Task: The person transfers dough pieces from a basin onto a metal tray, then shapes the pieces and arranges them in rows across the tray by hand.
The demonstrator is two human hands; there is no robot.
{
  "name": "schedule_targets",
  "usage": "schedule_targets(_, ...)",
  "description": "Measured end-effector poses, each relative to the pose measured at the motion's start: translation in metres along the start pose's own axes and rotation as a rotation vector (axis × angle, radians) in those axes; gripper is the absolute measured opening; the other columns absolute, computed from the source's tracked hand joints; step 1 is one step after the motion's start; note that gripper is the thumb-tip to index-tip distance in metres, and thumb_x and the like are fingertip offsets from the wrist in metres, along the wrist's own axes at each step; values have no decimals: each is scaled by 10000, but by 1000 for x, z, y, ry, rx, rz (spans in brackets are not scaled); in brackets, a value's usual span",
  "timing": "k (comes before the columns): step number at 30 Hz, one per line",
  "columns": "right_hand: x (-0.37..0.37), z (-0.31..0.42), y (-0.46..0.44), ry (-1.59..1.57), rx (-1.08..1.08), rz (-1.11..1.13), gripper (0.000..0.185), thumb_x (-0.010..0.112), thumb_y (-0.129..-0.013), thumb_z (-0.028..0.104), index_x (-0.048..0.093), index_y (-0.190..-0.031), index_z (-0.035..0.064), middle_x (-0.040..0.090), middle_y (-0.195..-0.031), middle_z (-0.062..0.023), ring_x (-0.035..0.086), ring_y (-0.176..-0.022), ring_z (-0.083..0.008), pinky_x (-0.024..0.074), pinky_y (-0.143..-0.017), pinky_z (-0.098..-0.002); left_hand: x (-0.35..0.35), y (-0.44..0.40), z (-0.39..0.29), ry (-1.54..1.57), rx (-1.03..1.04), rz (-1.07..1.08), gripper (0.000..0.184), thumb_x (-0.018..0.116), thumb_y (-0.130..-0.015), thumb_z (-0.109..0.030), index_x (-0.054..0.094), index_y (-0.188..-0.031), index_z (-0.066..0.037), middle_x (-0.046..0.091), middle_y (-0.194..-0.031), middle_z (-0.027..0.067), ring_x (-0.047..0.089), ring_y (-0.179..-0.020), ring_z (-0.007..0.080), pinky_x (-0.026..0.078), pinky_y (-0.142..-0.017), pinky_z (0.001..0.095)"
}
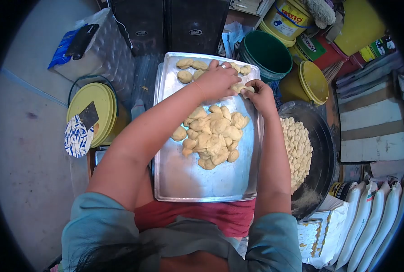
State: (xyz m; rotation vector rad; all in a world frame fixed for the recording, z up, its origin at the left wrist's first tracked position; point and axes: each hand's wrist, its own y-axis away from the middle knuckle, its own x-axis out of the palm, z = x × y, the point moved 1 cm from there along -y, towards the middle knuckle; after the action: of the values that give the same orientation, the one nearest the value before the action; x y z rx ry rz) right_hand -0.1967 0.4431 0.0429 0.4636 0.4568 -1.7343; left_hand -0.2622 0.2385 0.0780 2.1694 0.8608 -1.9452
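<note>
1. Spreading the left hand (pixel 214 82) over the far end of the metal tray (pixel 202 187), fingers loosely bent; hiding its own underside and so leaving any hold there impossible to tell.
2. Pinching a dough piece (pixel 245 89) narrowly between the thumb and fingers of the right hand (pixel 262 97), just beside the left hand, over the far right part of the tray.
3. Seeing dough lumps (pixel 218 136) heaping up mid-tray, with smaller groups lying near the far edge on both sides of the left hand.
4. Judging the dough as light, soft and easily dented, probably a little tacky, and likely sticking to neighbours in the heap.
5. Favouring, on that judgement, a gentle fingertip hold on opposite sides, lifting from the outside of the heap rather than squeezing.
6. Noticing many smaller dough bits (pixel 295 149) filling part of the black basin (pixel 325 149) to the right.
7. Reading "FREETO" on a yellow bucket (pixel 297 19) at the upper right.
8. Finding the pale script on a green label (pixel 310 46) and the oval badges on two black boxes (pixel 195 45) too unclear for reading.
</note>
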Motion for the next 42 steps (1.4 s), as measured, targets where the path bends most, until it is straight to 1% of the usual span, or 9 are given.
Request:
schedule_targets(5, -2, -14, -7, -172, -32, -249, 242, 760, -769, 74, 706, -998, 17, 696, -875, -78, 587, -691, -140, 497, -682, -292, 27, 4, -10, -123, 174, -141, 104, 639, -775, -112, 681, -870, -123, 632, -1172, 23, 525, -1179, 219, 329, -976, 433)
schedule_targets(8, 4, -13, -14, -54, -75, -77, 252, 733, -774, 40, 704, -1023, 11, 686, -933, -81, 606, -723, -152, 510, -725, -300, 10, 14, -19, -97, 104, 130, 155, 653, -794, -130, 692, -944, -129, 632, -1192, 31, 528, -1190, 226, 325, -989, 441)
schedule_targets(16, 7, -10, -54, 51, -356, -262, 468, 749, -778, 247, 661, -1206, 79, 647, -1164, -140, 612, -1056, -290, 486, -895, -382, -50, 121, -7, 67, -388, -143, 369, 690, -824, -176, 653, -1187, -122, 623, -1231, 52, 521, -1214, 260, 337, -989, 440)
schedule_targets(20, 8, -10, -67, 331, -158, 5, 494, 741, -844, 261, 619, -1282, 67, 544, -1242, -135, 582, -1064, -268, 501, -862, -356, -32, 131, 9, 39, -458, -230, 330, 685, -833, -174, 668, -1157, -113, 608, -1238, 64, 524, -1190, 277, 354, -992, 431)
schedule_targets(24, -1, 26, -27, 264, -344, -246, 433, 753, -817, 255, 647, -1185, 53, 585, -1069, -112, 576, -979, -241, 485, -869, -354, -23, 107, 17, 9, -373, -315, 292, 694, -830, -180, 678, -1112, -105, 607, -1161, 64, 533, -1138, 284, 393, -965, 421)
schedule_targets(28, 15, 58, 27, 246, -240, 199, 384, 793, -744, 196, 659, -1065, 33, 605, -1016, -151, 627, -906, -298, 505, -807, -384, -20, 98, 18, 38, -320, -322, 234, 695, -825, -191, 687, -1032, -83, 622, -1050, 86, 577, -1026, 290, 448, -896, 424)
schedule_targets(36, 54, 80, 29, 149, -220, 139, 298, 791, -738, 150, 649, -961, 16, 631, -922, -162, 647, -868, -308, 517, -783, -383, -38, 126, 17, 513, -464, -26, 192, 672, -874, -213, 680, -956, -40, 648, -925, 110, 630, -867, 295, 500, -804, 395)
schedule_targets(39, 82, 92, 24, 130, -341, 129, 283, 789, -747, 155, 654, -960, 26, 639, -874, -156, 654, -847, -306, 519, -774, -377, -30, 135, 23, 474, -210, 0, 198, 666, -893, -216, 663, -955, -28, 666, -893, 114, 638, -822, 283, 504, -761, 378)
schedule_targets(42, 85, 97, 24, 170, -343, 138, 293, 794, -755, 191, 660, -966, 37, 644, -826, -157, 662, -828, -302, 521, -769, -379, -37, 139, 23, 645, -402, 72, 200, 661, -902, -201, 636, -955, -10, 671, -848, 135, 635, -781, 271, 497, -729, 372)
